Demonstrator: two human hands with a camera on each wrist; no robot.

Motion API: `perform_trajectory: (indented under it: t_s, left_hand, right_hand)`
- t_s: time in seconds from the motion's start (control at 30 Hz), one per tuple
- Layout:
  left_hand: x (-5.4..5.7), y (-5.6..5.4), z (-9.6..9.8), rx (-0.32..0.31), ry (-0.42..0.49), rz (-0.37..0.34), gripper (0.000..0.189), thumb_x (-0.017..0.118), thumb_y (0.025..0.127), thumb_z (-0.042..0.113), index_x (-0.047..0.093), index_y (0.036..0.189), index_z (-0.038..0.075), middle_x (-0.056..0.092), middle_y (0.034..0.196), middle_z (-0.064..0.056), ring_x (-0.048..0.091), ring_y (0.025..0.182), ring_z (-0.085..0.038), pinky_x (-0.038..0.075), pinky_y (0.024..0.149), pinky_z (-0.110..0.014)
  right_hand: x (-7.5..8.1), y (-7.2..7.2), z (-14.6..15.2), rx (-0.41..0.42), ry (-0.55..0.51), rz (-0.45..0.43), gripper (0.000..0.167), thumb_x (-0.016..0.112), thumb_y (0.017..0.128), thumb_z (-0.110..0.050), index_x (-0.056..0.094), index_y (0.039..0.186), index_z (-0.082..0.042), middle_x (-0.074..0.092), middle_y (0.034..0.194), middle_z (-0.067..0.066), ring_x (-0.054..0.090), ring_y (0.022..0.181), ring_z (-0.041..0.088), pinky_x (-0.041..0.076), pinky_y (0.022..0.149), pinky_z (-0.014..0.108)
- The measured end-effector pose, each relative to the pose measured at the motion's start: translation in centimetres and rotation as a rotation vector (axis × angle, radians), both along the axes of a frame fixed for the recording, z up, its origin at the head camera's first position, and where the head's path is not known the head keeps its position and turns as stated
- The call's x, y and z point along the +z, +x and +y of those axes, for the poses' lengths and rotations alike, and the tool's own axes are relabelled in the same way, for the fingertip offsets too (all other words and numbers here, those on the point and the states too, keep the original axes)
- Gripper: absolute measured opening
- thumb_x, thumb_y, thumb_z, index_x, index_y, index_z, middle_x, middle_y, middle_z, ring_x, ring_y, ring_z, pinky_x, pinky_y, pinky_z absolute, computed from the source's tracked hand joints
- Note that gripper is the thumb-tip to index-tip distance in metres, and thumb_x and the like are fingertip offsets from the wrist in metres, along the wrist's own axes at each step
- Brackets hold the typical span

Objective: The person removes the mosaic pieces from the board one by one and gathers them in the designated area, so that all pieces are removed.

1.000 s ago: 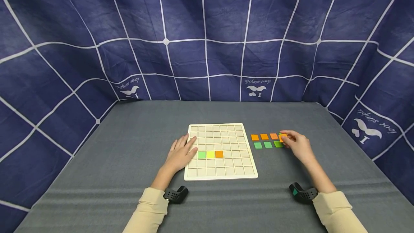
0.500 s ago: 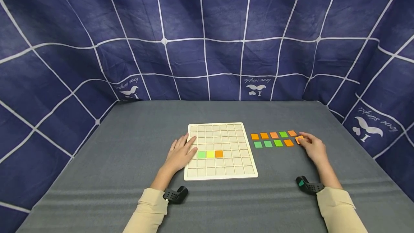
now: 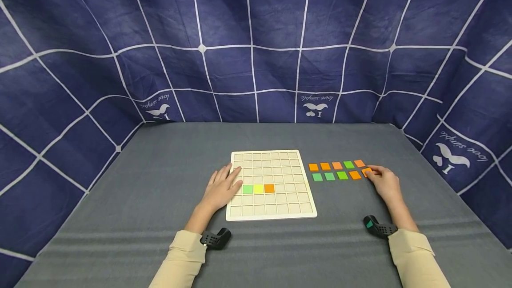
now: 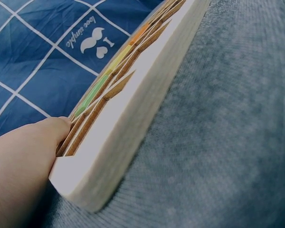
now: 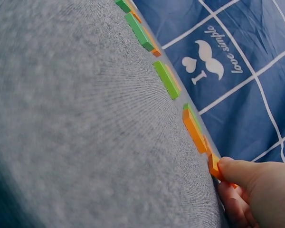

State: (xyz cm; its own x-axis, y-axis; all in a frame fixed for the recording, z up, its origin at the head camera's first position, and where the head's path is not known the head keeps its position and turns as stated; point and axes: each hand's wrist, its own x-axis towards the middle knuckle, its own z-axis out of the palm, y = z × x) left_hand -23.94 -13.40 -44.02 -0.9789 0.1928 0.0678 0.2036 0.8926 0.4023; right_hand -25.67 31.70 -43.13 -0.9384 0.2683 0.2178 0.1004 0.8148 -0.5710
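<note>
A cream wooden grid board (image 3: pixel 272 209) lies on the grey cloth, with a green tile (image 3: pixel 247 189), a yellow tile (image 3: pixel 258 189) and an orange tile (image 3: pixel 269 188) side by side in one row. My left hand (image 3: pixel 219 191) rests at the board's left side, fingers fairly straight, the thumb and index finger over its rim. At the right end of the front row of loose tiles, my right hand (image 3: pixel 385 184) pinches an orange square tile (image 5: pixel 213 166) between thumb and fingers, and the fingers partly cover it.
Right of the board, several loose tiles form two rows: orange and green ones behind, such as an orange tile (image 3: pixel 313 167), green and orange ones in front, such as a green tile (image 3: pixel 317 177). A dark blue checked curtain (image 3: pixel 256 70) encloses the table (image 3: pixel 180 146).
My right hand has carried the orange tile rightward from above the loose rows to the front row's right end, uncovering tiles it had hidden. My left hand has stayed on the board.
</note>
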Motion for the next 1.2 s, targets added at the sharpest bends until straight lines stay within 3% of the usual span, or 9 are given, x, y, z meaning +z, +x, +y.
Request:
perform_trajectory:
  t_s: [0.2,0.43,0.57,0.77,1.2]
  left_hand:
    - [0.08,0.01,-0.04,-0.005,0.011,-0.008,0.053,0.036,0.095,0.045,0.031,0.143,0.022,0.021,0.151,-0.011,0.018,0.140,-0.030,0.008,0.114,-0.049]
    - [0.19,-0.06,0.01,-0.001,0.005,-0.005,0.053,0.036,0.095,0.045,0.032,0.143,0.022,0.021,0.151,-0.011,0.018,0.140,-0.030,0.008,0.114,-0.049]
    - [0.09,-0.04,0.02,0.003,0.012,0.000,0.052,0.036,0.095,0.044,0.032,0.142,0.022,0.021,0.151,-0.011,0.018,0.140,-0.030,0.008,0.114,-0.049]
    - [-0.23,-0.04,0.07,0.011,0.024,-0.001,0.053,0.036,0.095,0.045,0.032,0.143,0.021,0.020,0.152,-0.011,0.017,0.140,-0.031,0.007,0.114,-0.047]
    - [-0.25,-0.06,0.12,0.010,0.017,0.014,0.053,0.037,0.095,0.044,0.032,0.142,0.020,0.022,0.151,-0.012,0.019,0.139,-0.032,0.008,0.114,-0.049]
  right_hand:
    - [-0.03,0.12,-0.15,0.024,0.050,0.030,0.033,0.053,0.090,-0.013,0.056,0.114,0.009,0.053,0.092,0.025,0.050,0.081,0.035,0.038,0.068,0.042]
    - [-0.40,0.12,-0.22,0.003,0.060,0.089,0.030,0.057,0.088,-0.012,0.060,0.109,0.009,0.052,0.087,0.022,0.050,0.077,0.031,0.035,0.061,0.033]
    - [-0.48,0.10,-0.30,-0.008,0.052,0.102,0.028,0.057,0.087,-0.011,0.061,0.108,0.008,0.053,0.087,0.022,0.051,0.078,0.031,0.036,0.063,0.034]
    - [-0.55,0.14,-0.38,-0.024,0.021,0.073,0.030,0.053,0.090,-0.014,0.059,0.111,0.006,0.052,0.096,0.023,0.051,0.085,0.033,0.039,0.068,0.038]
    - [-0.30,0.38,-0.36,-0.054,-0.067,0.055,0.031,0.046,0.094,-0.018,0.060,0.113,0.002,0.052,0.103,0.023,0.050,0.086,0.030,0.036,0.065,0.030]
